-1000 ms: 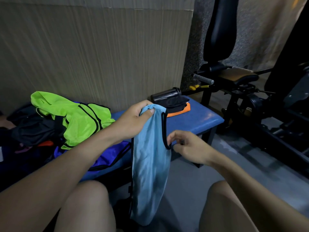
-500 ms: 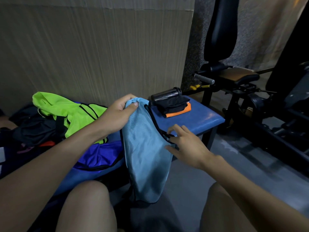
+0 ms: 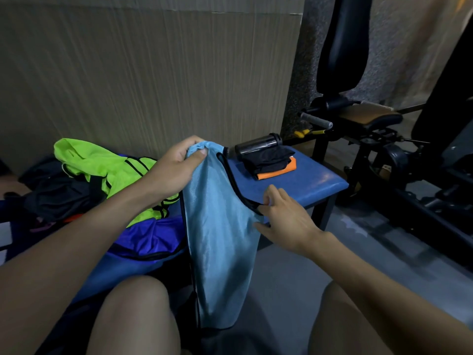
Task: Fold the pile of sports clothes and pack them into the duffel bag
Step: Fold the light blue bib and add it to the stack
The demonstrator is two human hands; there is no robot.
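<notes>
Hanging limp at the frame's centre, the light blue vest is judged thin, soft, light and slippery. Its bunched top is held in the left hand, that grip closed round the cloth; its black-trimmed edge is pinched in the right hand. The trimmed edges are the better places to be held. At left, on the blue desk, a green vest and purple garment are heaped; a folded stack and bottle are seen upper right.

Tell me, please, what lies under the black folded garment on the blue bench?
Under the black folded garment an orange folded piece peeks out, lying on the blue bench. Whatever else lies beneath is covered.
</notes>
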